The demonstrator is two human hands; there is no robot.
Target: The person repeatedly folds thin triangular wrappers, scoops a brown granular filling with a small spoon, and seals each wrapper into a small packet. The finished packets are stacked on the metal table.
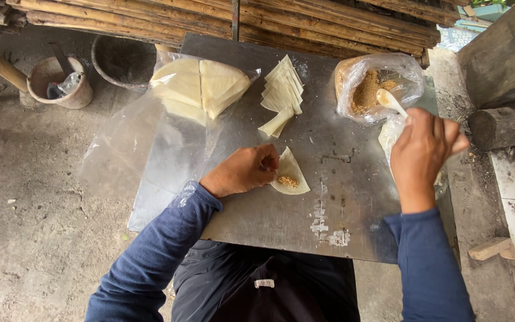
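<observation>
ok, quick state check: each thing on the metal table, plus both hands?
left hand: closed, pinning the wrapper's edge
wrapper: lying open, small filling mound on it
right hand: gripping the spoon
spoon: bowl over the bag, looks empty
filling bag: open, crumbly brown filling inside
wrapper stack: fanned, unfilled
bagged wrappers: lying on open plastic

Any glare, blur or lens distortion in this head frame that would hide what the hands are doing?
Head view: soft daylight, no hard shadows; the metal sheet shows a dull sheen, not blinding glare. Wide-angle bending curves the sleeves at the lower edge. Left hand on the wrapper and right hand holding the spoon are sharp; the filling bag reads clearly.
</observation>
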